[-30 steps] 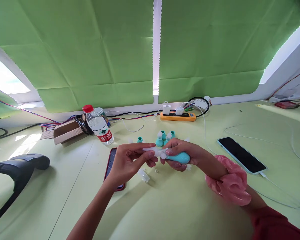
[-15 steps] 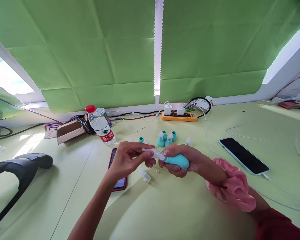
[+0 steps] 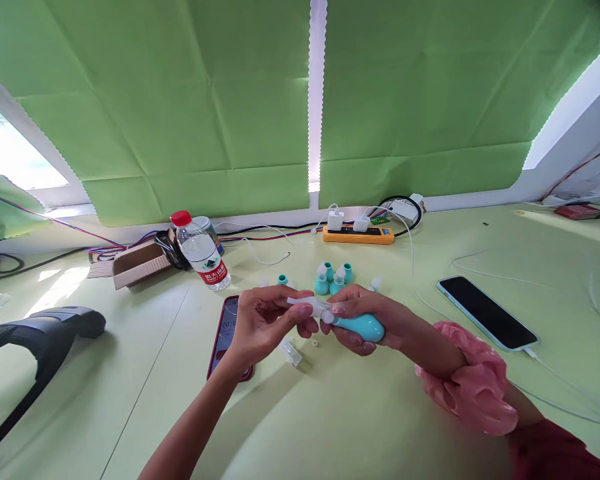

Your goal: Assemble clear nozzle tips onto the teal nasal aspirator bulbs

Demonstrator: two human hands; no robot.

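Observation:
My right hand is wrapped round a teal bulb above the pale green table. A clear plastic tip sticks out of the bulb toward the left, and my left hand pinches that tip with thumb and fingers. Below the hands lie a loose clear plastic piece and a tiny white ring. Behind them stand several small teal and white caps. A red-cased phone lies under my left wrist, partly hidden.
A water bottle with a red cap stands at the back left beside an open cardboard box. An orange power strip with chargers lies by the wall. A teal phone on a cable rests at right. A black chair arm sits at left.
Both hands have stayed joined on the bulb and tip, shifting only slightly. The view has drifted a little.

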